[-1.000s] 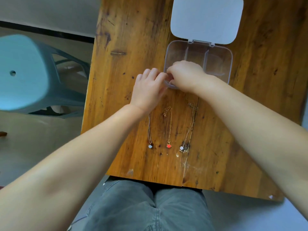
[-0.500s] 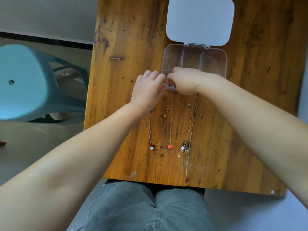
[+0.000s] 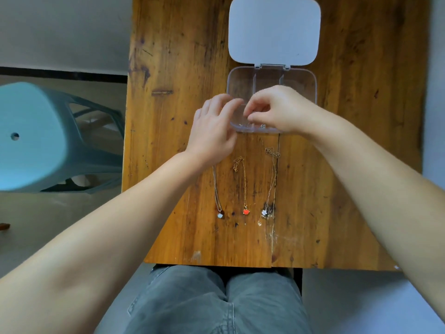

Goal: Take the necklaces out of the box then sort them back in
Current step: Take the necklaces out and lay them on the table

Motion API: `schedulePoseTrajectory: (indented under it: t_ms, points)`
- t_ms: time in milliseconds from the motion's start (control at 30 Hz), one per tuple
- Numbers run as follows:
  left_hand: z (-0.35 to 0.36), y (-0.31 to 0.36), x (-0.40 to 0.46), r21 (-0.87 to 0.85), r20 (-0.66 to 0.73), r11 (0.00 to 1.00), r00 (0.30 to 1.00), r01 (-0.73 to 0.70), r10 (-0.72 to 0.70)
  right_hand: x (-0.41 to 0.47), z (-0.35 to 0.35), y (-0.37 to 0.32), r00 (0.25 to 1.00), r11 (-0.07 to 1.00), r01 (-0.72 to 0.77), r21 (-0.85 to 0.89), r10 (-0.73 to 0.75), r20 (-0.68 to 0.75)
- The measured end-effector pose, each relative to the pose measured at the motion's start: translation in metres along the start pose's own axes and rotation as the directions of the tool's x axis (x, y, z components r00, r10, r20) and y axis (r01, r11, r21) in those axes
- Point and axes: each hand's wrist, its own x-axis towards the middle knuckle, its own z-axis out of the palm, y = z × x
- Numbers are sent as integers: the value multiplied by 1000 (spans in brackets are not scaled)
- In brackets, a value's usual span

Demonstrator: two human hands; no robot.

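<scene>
A clear plastic box with dividers stands on the wooden table, its white lid folded back. My left hand lies over the box's near left corner, fingers curled on its rim. My right hand hovers over the front compartment with thumb and fingertips pinched together, apparently on a thin chain. A small pendant rests inside near the front wall. Three necklaces lie stretched out in front of the box: a white-pendant one, a red-pendant one and a flower-pendant one.
The wooden table ends just past the pendants, above my lap in grey trousers. A light blue plastic stool stands on the floor to the left. The table's right edge is near my right forearm.
My right hand's fingers have lifted from the compartment and pinched together. The left hand stays at the box's corner. The three laid-out necklaces have not moved.
</scene>
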Motion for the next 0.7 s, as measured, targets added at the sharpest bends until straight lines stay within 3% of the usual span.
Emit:
schedulePoseTrajectory:
  t_ms: [100, 200, 333, 433, 500, 600, 700]
  points:
    - [-11, 22, 4, -285, 116, 955, 985, -88, 126, -37, -10, 7, 996, 923, -29, 384, 59, -66]
    - [-15, 42, 6, -494, 303, 866, 949, 82, 83, -77, -7, 24, 985, 841, -23, 541, 112, -134]
    - [-9, 58, 5, -563, 429, 803, 900, 197, 80, -125, 11, 53, 923, 742, -51, 668, 291, -253]
    - [1, 71, 8, -532, 541, 807, 836, 258, 89, -153, 43, 76, 829, 634, -145, 759, 497, -257]
    - [11, 81, 16, -439, 603, 873, 790, 211, 113, -169, 71, 87, 747, 551, -229, 802, 628, -218]
    - [30, 98, 32, -201, 639, 977, 746, -77, 190, -186, 111, 96, 631, 362, -337, 869, 772, -77]
    - [52, 116, 44, -103, 678, 962, 691, -251, 253, -195, 140, 97, 553, 184, -370, 911, 831, 57]
